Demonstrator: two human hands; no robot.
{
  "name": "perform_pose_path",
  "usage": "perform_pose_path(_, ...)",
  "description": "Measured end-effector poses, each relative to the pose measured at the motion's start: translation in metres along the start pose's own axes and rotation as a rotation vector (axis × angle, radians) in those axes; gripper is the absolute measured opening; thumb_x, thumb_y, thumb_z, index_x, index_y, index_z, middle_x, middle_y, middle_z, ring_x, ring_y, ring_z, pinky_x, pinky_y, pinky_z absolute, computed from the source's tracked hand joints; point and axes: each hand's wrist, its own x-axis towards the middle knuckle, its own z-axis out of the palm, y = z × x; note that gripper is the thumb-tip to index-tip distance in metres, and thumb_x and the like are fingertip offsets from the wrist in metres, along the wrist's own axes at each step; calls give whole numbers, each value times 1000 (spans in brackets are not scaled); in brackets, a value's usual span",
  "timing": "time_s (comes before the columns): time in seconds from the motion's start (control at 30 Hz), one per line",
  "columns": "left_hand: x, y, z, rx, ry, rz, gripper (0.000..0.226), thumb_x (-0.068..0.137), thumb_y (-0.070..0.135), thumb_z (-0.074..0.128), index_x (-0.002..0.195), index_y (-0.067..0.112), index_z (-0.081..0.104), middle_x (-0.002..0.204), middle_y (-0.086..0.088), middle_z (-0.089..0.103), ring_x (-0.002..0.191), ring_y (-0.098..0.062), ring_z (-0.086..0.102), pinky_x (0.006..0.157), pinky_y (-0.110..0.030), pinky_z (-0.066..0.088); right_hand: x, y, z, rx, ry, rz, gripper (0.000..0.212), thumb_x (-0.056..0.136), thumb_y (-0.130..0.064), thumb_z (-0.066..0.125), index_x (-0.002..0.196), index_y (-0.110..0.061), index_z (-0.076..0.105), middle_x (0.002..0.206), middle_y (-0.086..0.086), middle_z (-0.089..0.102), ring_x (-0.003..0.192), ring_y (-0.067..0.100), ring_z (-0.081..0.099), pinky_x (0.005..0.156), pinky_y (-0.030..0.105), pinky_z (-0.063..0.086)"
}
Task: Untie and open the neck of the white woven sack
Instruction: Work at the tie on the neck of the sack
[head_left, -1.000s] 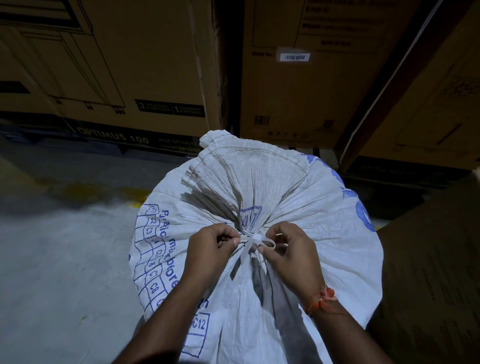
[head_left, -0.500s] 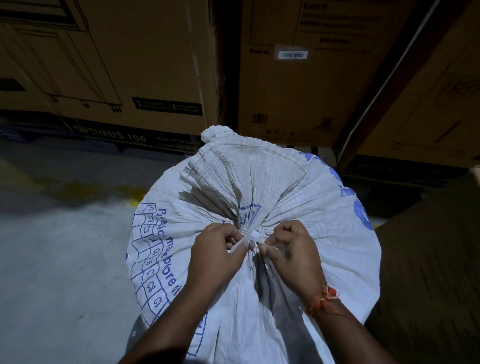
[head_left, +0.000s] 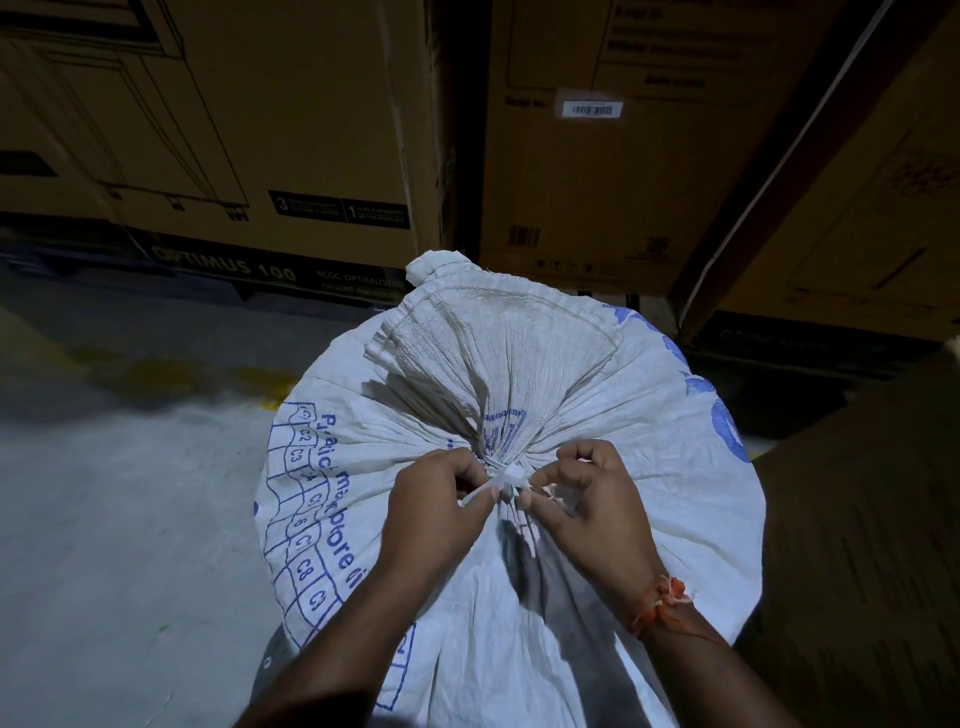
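A full white woven sack (head_left: 649, 467) with blue print stands upright in front of me. Its neck (head_left: 498, 374) is gathered and fans out above a white plastic tie (head_left: 511, 475) knotted around it. My left hand (head_left: 436, 499) pinches a strand of the tie on the left of the knot. On the right of the knot, my right hand (head_left: 592, 499) has its fingers curled and pinches at the tie; an orange thread circles its wrist. The neck stays bunched shut.
Tall cardboard cartons (head_left: 291, 130) stand close behind the sack, and another carton (head_left: 857, 545) stands at the right. Grey concrete floor (head_left: 114, 519) with a faded yellow line lies to the left.
Both hands have closed in on the knot and shifted their pinch on the tie. A loop seen by the right fingers a second ago has been drawn in. The sack has not moved.
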Motion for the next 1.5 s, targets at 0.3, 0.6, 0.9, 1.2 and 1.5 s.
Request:
perform_pose_path(0.3, -3, -2, 2, 56, 49, -21, 23, 80, 26, 84, 66, 23, 66, 74, 7, 66, 73, -7, 61, 61, -26, 41, 6, 2, 7, -82, 21, -23, 26, 73, -7, 86, 68, -30, 73, 105, -4, 52, 102, 14, 60, 84, 3, 38)
perform_pose_path(0.6, -3, 1, 0, 36, 49, -19, 23, 80, 22, 82, 65, 22, 66, 73, 7, 67, 71, -10, 64, 64, -33, 50, 3, -2, 9, -60, 22, 11, 19, 73, -22, 88, 67, -34, 74, 104, -7, 54, 104, 13, 59, 87, 18, 45)
perform_pose_path(0.9, -2, 1, 0, 36, 41, -32, 26, 81, 21, 84, 63, 23, 65, 73, 7, 66, 70, -9, 64, 61, -28, 47, 4, -4, 10, -111, 40, -33, 18, 71, -11, 85, 64, -22, 74, 98, -5, 52, 101, 23, 57, 86, 33, 48)
perform_pose_path(1.2, -1, 2, 1, 63, 26, -70, 21, 82, 23, 80, 68, 24, 66, 72, 9, 69, 70, -8, 66, 60, -28, 49, -9, 3, -22, -123, -122, -26, 3, 75, -24, 76, 72, -23, 76, 97, -9, 59, 95, 0, 59, 80, 14, 46)
perform_pose_path(1.5, -2, 17, -2, -51, -51, -76, 5, 87, 26, 75, 88, 29, 72, 80, 9, 75, 76, -3, 69, 67, -21, 52, 1, -13, -13, -75, -24, 122, 18, 84, -24, 77, 72, -20, 65, 57, -4, 67, 57, 5, 64, 58, 23, 48)
